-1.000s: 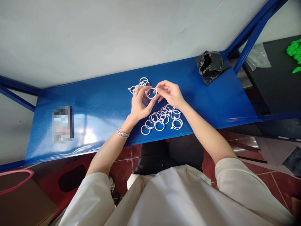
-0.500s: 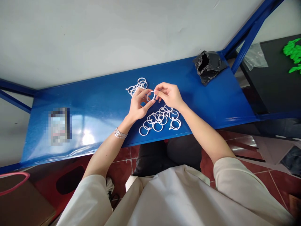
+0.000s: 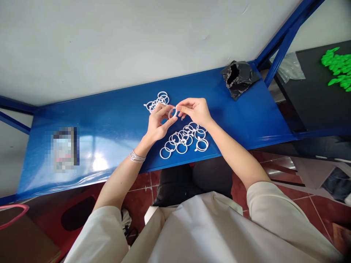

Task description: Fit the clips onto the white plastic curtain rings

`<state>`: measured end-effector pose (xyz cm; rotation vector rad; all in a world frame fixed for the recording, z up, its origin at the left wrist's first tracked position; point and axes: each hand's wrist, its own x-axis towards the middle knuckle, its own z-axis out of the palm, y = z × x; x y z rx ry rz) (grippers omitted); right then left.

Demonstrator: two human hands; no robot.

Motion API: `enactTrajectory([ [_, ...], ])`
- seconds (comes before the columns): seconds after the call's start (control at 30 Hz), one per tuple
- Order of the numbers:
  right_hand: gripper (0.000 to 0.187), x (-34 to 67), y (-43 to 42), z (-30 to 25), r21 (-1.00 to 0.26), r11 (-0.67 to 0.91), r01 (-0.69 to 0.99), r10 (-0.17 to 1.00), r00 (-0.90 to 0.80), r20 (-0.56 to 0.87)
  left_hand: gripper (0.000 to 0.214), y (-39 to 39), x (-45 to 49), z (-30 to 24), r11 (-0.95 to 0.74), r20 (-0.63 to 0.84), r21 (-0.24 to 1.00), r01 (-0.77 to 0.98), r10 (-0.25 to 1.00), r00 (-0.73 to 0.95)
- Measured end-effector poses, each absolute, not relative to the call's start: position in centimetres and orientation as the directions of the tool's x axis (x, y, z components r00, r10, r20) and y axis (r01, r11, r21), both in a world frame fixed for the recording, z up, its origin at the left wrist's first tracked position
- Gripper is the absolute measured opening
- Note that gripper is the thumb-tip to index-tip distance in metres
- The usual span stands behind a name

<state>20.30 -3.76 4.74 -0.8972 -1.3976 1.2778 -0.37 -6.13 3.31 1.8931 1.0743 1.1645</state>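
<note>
My left hand [image 3: 159,122] and my right hand [image 3: 195,111] meet above a blue metal shelf [image 3: 246,109], pinching a white plastic ring [image 3: 172,113] between their fingertips. The ring stands tilted, and my fingers hide part of it. Just beyond my left hand lies a small tangled heap of white rings [image 3: 157,102]. Below my right hand, a larger group of white rings [image 3: 182,140] lies spread out, several overlapping. A silver bracelet [image 3: 137,157] circles my left wrist.
A crumpled black plastic bag [image 3: 238,78] sits at the shelf's back right. A pixelated object [image 3: 64,149] lies at the left. Beyond the shelf, bright green pieces [image 3: 336,67] and a clear plastic bag [image 3: 287,67] rest on a black surface [image 3: 309,106].
The ring has turned between my fingers and now looks narrower and more tilted. My right hand's fingers have closed in on it. The whole scene has drifted left in view.
</note>
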Motion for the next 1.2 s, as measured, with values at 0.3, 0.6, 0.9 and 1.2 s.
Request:
enactTrajectory([
  [0.3,0.054,22.1,-2.2,4.3,-0.939,0.293,0.183,0.956,-0.062,0.286,0.047,-4.2,-2.5,2.7,-0.377,0.481,0.547,0.747,0.872,0.088],
  [0.6,0.021,26.0,-2.1,6.3,-0.854,0.178,0.489,0.829,-0.542,-0.138,0.044,-2.9,-3.5,0.7,-0.226,0.385,0.557,0.799,0.923,-0.007],
  [0.9,0.014,26.6,-1.9,6.1,-0.8,0.22,0.558,0.809,-0.562,-0.17,0.055,-3.3,-3.0,0.2,-0.227,0.459,0.545,0.807,0.887,-0.06],
  [1.2,0.02,24.7,-2.2,4.9,-0.835,0.217,0.506,0.917,-0.399,-0.004,0.055,-3.7,-2.6,0.8,-0.216,0.415,0.538,0.815,0.909,-0.034],
])
